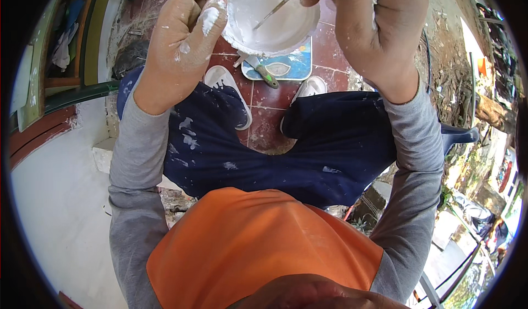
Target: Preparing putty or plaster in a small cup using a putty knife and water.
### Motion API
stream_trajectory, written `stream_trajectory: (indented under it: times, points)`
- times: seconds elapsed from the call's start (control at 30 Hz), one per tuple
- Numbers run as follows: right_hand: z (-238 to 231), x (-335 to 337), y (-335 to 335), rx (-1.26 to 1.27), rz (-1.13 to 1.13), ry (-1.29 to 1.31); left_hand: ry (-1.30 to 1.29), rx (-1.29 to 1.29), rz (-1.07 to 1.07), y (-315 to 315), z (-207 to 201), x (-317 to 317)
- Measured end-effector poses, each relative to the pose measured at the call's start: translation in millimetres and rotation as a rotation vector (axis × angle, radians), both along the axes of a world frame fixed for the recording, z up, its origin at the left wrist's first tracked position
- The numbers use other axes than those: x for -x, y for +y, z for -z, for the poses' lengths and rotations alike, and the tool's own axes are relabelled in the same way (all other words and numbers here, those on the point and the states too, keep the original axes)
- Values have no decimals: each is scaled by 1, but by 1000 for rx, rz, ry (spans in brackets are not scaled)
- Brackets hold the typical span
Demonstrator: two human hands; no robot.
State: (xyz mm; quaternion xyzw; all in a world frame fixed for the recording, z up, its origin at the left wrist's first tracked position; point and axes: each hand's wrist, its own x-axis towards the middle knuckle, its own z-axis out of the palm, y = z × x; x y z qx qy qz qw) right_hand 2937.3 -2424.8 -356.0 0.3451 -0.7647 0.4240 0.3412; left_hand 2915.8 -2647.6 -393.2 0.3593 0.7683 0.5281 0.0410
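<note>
A round bowl (311,33) coated with white paste-like material is held up at the top of the view, its open side toward me. My left hand (184,47) grips its left rim, with white smears on the thumb and knuckles. In my right hand (379,34), on the other side, is a thin, dull metal-looking tool (285,2) whose tip reaches inside the bowl. Its held end is hidden by the fingers. White material also shows along the right hand's edge. Below the bowl, a putty knife (267,75) with a green and grey handle lies on a blue patterned board (301,67).
My white-soled shoes (231,91) stand on red floor tiles (258,127) on both sides of the board. A white wall (55,210) and a green rail (82,95) run along the left. Rough ground with a log (495,111) and scattered items lies to the right.
</note>
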Motion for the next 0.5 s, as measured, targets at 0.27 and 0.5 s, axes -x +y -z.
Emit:
stream_trajectory:
  times: [0.27, 0.5]
  points:
    - [-6, -3, 1, -297, 223, 406, 50, 20, -5, -1, 2, 2]
    - [-1, 6, -1, -68, 76, 309, -17, -19, 3, 1, 1, -1]
